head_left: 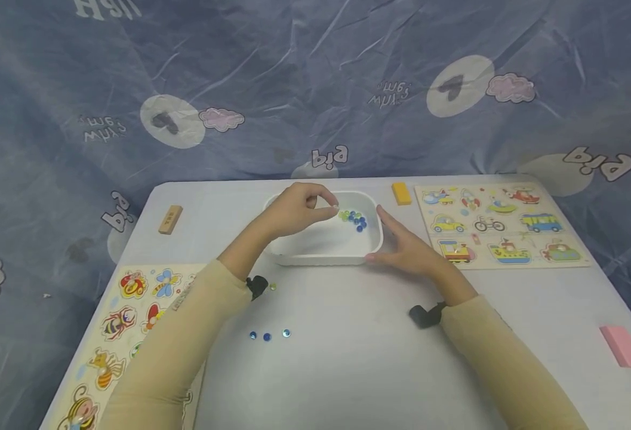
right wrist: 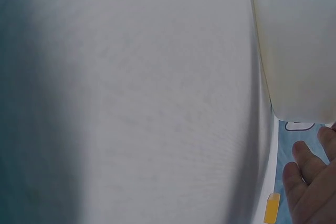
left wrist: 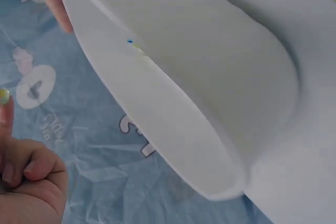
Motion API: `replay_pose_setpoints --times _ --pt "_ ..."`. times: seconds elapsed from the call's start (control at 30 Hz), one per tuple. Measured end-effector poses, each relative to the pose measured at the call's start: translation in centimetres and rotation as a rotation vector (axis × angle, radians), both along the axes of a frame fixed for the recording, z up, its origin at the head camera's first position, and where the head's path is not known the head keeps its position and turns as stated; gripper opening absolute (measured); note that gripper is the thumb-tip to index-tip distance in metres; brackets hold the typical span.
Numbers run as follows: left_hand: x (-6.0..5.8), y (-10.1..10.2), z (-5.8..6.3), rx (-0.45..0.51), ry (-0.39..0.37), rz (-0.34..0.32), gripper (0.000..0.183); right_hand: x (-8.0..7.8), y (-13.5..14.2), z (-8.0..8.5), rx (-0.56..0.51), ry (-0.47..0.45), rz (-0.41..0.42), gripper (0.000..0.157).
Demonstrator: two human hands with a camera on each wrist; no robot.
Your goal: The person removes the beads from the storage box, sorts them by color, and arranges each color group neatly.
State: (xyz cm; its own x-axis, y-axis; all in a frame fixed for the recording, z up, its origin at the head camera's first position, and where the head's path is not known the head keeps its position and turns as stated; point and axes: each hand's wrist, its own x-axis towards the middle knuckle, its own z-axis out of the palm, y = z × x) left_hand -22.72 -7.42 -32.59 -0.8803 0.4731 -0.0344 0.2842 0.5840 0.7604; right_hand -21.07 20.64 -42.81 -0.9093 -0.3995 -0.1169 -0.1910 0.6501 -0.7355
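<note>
My left hand (head_left: 300,210) is over the white tray (head_left: 323,260), thumb and index fingertip pinching a small greenish glass bead (left wrist: 4,96), its other fingers curled in the left wrist view. Inside the tray, several blue and yellow-green beads (head_left: 356,220) lie together toward the right end. My right hand (head_left: 409,248) rests at the tray's right end, with the thumb by the near corner and the index finger stretched along the side. In the right wrist view its other fingers (right wrist: 310,163) are loosely extended beside the tray.
Three blue beads (head_left: 267,337) and a yellow-green bead (head_left: 273,286) lie on the table before the tray. Picture puzzle boards stand left (head_left: 116,298) and right (head_left: 482,227). Blocks are wooden (head_left: 171,220), yellow (head_left: 401,194) and pink (head_left: 623,346).
</note>
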Motion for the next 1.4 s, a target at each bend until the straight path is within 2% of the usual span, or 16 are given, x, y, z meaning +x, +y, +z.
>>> replay_pose_setpoints --times 0.1,0.2,0.37,0.53,0.63,0.73,0.97,1.13,1.4 --pt "1.6 -1.5 0.2 0.015 0.004 0.002 0.015 0.1 0.0 0.1 0.007 0.002 -0.001 0.111" --pt "3.3 -2.7 -0.2 0.023 -0.006 0.008 0.015 0.1 -0.1 0.2 0.009 0.002 -0.004 0.11" --pt "5.5 -4.2 -2.0 0.002 -0.059 0.008 0.014 0.1 -0.2 0.2 0.004 0.007 -0.001 0.109" --pt "6.8 -5.3 -4.1 -0.027 -0.137 0.017 0.017 0.1 -0.2 0.1 0.009 0.003 -0.003 0.109" --pt "7.3 -5.9 -5.1 -0.046 -0.168 0.037 0.016 0.0 -0.2 0.0 0.011 -0.002 -0.002 0.109" --pt "7.6 -6.4 -6.0 -0.095 -0.16 0.05 0.013 0.0 -0.2 0.0 0.012 -0.003 0.004 0.108" --pt "8.0 -6.5 -7.9 -0.272 -0.044 0.017 0.008 0.2 -0.2 0.1 0.009 -0.005 -0.009 0.11" --pt "8.1 -6.1 -8.5 -0.346 -0.014 0.029 0.008 0.1 -0.2 0.0 0.001 -0.001 0.002 0.11" --pt "8.3 -5.6 -8.8 -0.424 0.003 0.083 0.011 0.1 -0.2 0.2 -0.004 -0.002 0.008 0.11"
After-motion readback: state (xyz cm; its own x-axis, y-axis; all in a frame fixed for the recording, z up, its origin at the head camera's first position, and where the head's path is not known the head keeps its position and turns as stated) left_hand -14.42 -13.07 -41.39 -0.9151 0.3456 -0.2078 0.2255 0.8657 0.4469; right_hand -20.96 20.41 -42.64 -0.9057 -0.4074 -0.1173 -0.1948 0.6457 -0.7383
